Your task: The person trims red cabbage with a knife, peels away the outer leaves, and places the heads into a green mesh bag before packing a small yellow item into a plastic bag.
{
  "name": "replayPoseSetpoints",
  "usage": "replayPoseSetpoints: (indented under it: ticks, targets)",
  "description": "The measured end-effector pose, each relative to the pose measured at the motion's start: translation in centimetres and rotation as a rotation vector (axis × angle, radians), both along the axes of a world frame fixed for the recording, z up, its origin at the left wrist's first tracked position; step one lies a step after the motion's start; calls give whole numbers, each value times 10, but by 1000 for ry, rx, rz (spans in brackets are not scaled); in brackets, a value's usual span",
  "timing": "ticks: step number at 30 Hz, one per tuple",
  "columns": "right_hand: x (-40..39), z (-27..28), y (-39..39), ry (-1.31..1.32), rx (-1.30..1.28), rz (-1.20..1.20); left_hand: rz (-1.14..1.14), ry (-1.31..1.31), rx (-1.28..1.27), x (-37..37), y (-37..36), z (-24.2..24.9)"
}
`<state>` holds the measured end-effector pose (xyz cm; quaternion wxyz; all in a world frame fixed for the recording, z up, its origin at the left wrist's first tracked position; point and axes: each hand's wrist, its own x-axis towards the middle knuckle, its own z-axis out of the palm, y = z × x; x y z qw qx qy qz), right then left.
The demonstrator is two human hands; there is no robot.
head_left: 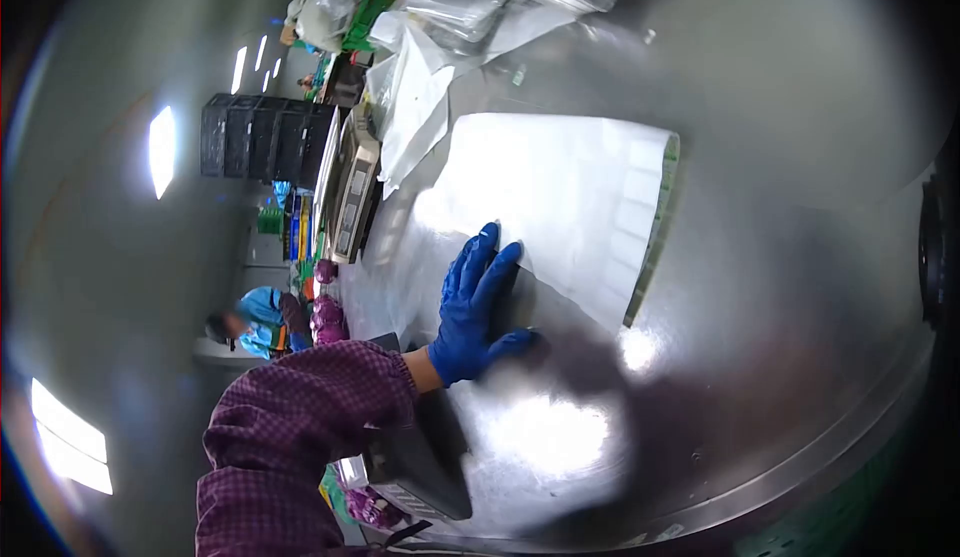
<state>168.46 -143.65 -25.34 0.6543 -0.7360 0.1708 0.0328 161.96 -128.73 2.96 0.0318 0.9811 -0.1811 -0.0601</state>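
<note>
Resting flat on the steel table (pixel 800 287), head view: one blue-gloved hand (pixel 472 307), taken as the left by its sleeve's side, fingers spread and unclenched, grasping nothing, fingertips (pixel 487 235) touching the near edge of the white sheet stack (pixel 560 207). Sheet stack: lies just beyond the hand, long axis running away from it toward the pile of plastic bags (pixel 450 17). Weighing scale (pixel 352 192): just beside the stack's left edge. Black crates (pixel 262 137): further left of the stack. Right hand: not seen; the left alone is near.
</note>
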Motion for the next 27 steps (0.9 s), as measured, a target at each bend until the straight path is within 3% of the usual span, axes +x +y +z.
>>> replayPoseSetpoints:
  ticks: [16, 21, 27]
  targets:
    - [-15, -22, -37, 26, 73, -27, 18, -18, 7, 1, 2, -3]
    - [-82, 28, -51, 29, 217, -151, -41, -52, 14, -1, 0, -7]
    - [-156, 104, -46, 58, 565, -359, -91, -87, -90, -3, 0, -14]
